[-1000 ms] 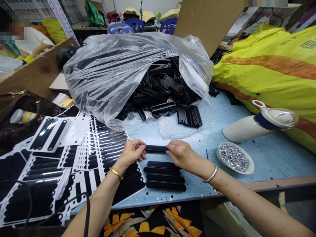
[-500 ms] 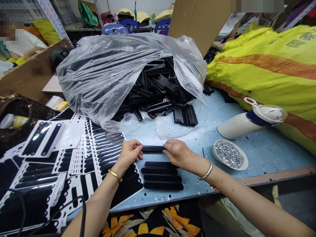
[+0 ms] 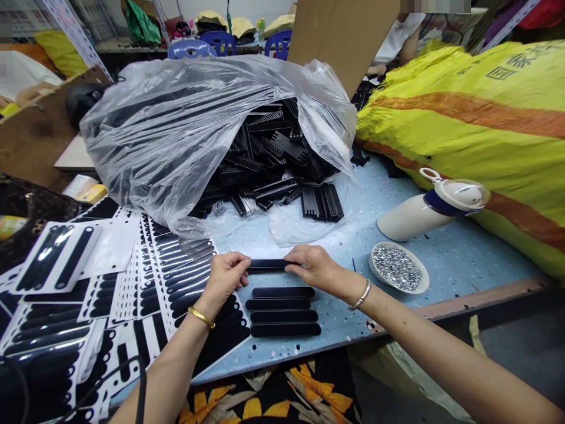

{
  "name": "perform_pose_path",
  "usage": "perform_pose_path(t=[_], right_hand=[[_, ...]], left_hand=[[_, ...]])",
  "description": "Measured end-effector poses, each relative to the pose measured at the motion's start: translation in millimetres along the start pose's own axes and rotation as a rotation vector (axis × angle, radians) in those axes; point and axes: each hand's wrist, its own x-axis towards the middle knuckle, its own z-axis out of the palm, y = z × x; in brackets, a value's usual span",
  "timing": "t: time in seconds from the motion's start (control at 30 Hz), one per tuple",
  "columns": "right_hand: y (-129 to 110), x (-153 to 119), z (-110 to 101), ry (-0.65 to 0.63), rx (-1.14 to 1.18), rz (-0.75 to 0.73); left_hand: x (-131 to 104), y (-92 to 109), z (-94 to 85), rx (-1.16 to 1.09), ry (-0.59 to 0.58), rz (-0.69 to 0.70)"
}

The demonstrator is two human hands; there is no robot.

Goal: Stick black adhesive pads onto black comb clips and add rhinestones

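A flat black strip is stretched level between my two hands, above the blue table. My left hand pinches its left end, and my right hand pinches its right end between thumb and fingers. Just below lie several black strips, stacked in a neat column of parallel rows. Sheets of glossy black stickers spread beside and under my left forearm. Behind my hands, a clear plastic bag lies open over a heap of black slotted pieces.
To the right stand a white bowl of small silvery pieces and a tilted white bottle with a dark blue collar. A large yellow sack fills the right side. People sit or stand partly visible at both upper sides.
The whole view has shifted slightly, so most things appear further left. Both hands still hold the strip, and the fingers of my right hand look a little more extended along it.
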Motion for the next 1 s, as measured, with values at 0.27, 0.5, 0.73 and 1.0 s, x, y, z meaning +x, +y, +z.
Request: perform_pose_path(t=[0.27,0.5,0.73,1.0], right_hand=[[6,-7,10,0.117,0.032,-0.063],[14,-17,4,0.244,0.147,0.031],[23,-38,13,0.408,0.256,0.331],[16,-32,28,0.366,0.506,0.367]], left_hand=[[0,0,-3.3,-0.003,-0.031,0.014],[-3,2,-3.1,0.008,-0.035,0.011],[-2,2,-3.0,0.033,-0.025,0.026],[-6,2,-7.1,0.256,0.019,0.207]])
